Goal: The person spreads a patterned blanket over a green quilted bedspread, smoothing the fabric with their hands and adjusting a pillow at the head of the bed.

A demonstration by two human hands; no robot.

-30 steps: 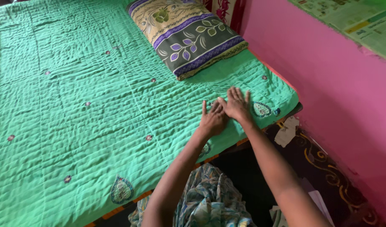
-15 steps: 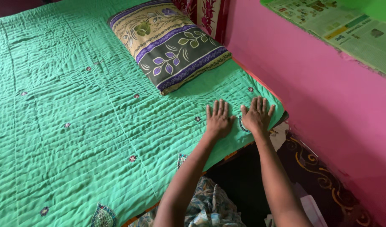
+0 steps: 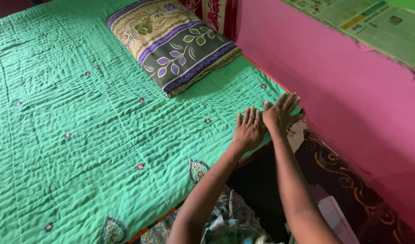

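Note:
A green quilted bedspread (image 3: 80,117) with small embroidered motifs covers the bed. My left hand (image 3: 249,130) lies flat on it near the bed's near right corner, fingers spread. My right hand (image 3: 279,114) rests beside it at the corner edge, fingers apart, touching the cloth close to the pink wall. Neither hand holds anything. A patterned pillow (image 3: 171,43) in cream, purple and dark green lies further up the bed.
A pink wall (image 3: 352,90) runs along the right side, with newspaper sheets (image 3: 374,25) on a ledge above. A dark patterned cloth (image 3: 352,190) and white papers (image 3: 336,217) lie on the floor by the bed. My floral garment (image 3: 230,226) shows below.
Both hands have slid right along the bedspread toward the corner by the wall. The view has shifted a little to the right.

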